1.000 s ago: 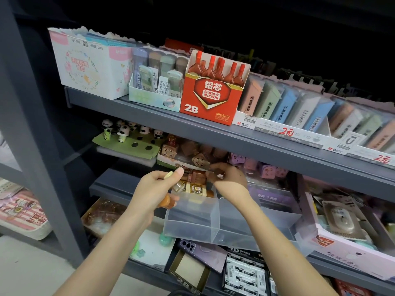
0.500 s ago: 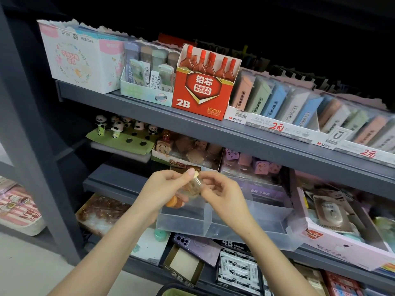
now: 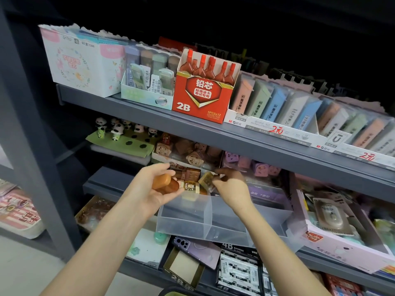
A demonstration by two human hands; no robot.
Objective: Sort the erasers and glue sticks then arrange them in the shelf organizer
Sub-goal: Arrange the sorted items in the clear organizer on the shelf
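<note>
Small eraser (image 3: 206, 179) | pinched by right hand (image 3: 232, 188), just above clear organizer (image 3: 186, 218) | left hand (image 3: 149, 190) fingers curled round orange piece (image 3: 165, 184) | looks light, wrapper shiny, maybe slippery | best held by its 2 flat sides

Hidden, cut off, unreadable
Right hand (image 3: 232, 188) fingers partly behind wrapped eraser (image 3: 206, 180), label unreadable; orange erasers (image 3: 166, 185) partly under left hand (image 3: 149, 188); clear organizer (image 3: 186, 221) rear blocked; pastel boxes (image 3: 380, 133) cut at right edge.
</note>
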